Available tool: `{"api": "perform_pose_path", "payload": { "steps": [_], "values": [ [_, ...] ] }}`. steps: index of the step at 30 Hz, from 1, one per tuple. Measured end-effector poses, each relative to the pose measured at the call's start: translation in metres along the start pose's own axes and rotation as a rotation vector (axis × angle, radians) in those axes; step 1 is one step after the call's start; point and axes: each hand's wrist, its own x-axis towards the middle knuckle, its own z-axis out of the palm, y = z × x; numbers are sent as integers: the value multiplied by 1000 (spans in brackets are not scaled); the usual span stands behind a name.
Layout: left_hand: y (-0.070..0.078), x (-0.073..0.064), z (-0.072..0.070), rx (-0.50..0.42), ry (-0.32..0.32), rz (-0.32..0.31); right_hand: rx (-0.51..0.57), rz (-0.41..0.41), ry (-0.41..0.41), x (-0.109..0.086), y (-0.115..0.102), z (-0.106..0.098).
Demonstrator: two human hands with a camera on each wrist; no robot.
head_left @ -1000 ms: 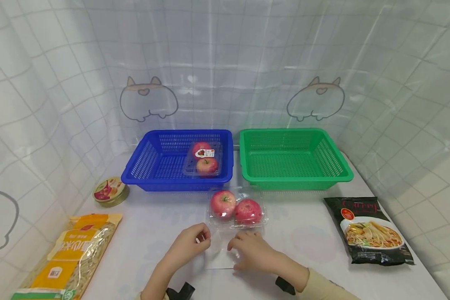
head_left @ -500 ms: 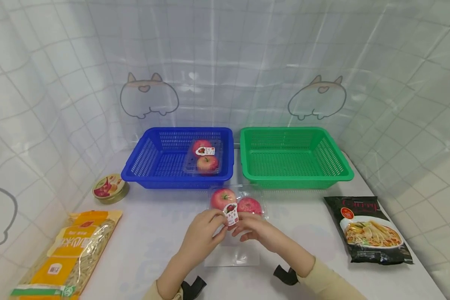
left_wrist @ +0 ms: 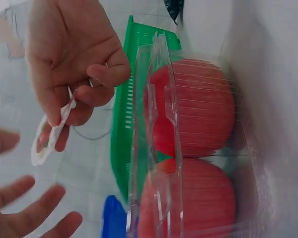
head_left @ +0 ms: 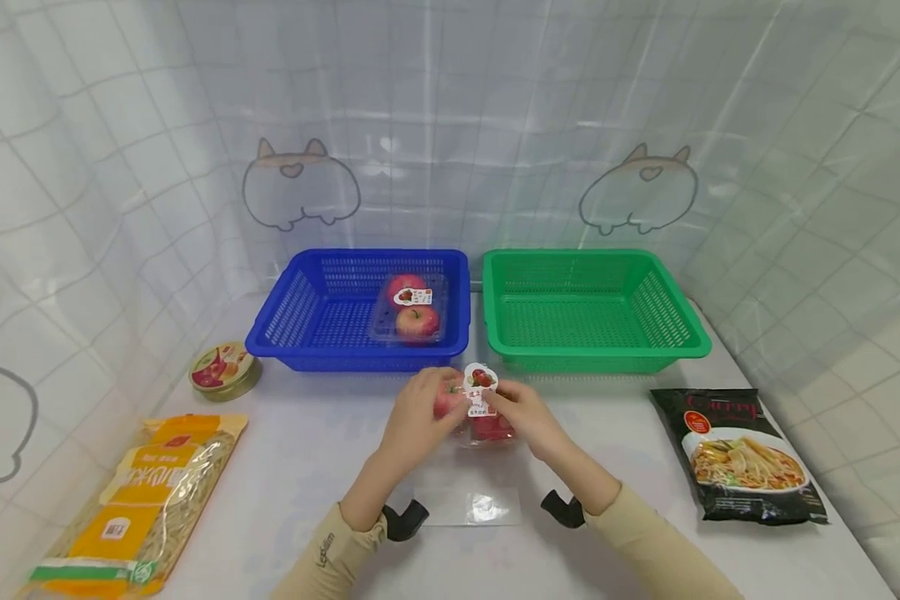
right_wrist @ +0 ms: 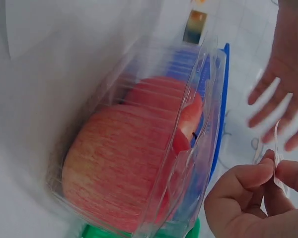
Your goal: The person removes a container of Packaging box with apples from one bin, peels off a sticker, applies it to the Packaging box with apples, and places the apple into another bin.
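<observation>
My right hand [head_left: 532,419] pinches a white label sticker [head_left: 482,388] with a printed red fruit picture between thumb and fingers. It hovers over a clear plastic clamshell box [left_wrist: 248,163], which lies closed on the table with two red apples [right_wrist: 116,166] inside. My left hand [head_left: 411,417] is beside the sticker, over the box's left side. In the right wrist view its fingers [right_wrist: 264,94] are straight and spread, apart from the sticker. In the head view, hands and label cover much of the box. A backing sheet [head_left: 453,507] lies in front of it.
Behind stand a blue basket [head_left: 270,337] with a labelled apple box [head_left: 417,321] in it, and a green basket [head_left: 570,325]. At left lie a round tin [head_left: 223,371] and a yellow noodle bag [head_left: 146,500]. A black noodle packet [head_left: 742,458] lies at right.
Both hands have moved forward from the backing sheet to above the apple box. The sticker has come up off the sheet, and the left hand's fingers are now away from it.
</observation>
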Motion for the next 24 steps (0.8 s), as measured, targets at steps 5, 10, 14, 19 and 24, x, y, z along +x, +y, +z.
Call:
{"api": "perform_pose_path", "payload": {
  "steps": [5, 10, 14, 19, 24],
  "values": [
    [-4, 12, 6, -210, -40, -215, -43, -35, 15, 6, 1, -1],
    [-7, 15, 13, -253, -55, -264, -139, -116, 34, 8, 6, 0],
    [-9, 16, 17, -211, -43, -277, -303, -218, 99, 8, 8, 0],
    [-12, 17, 21, -83, -26, -234, -522, -300, 162, 9, 9, 1],
    [-15, 16, 29, 112, -13, -175, -650, -324, 157, 12, 12, 3]
  ]
}}
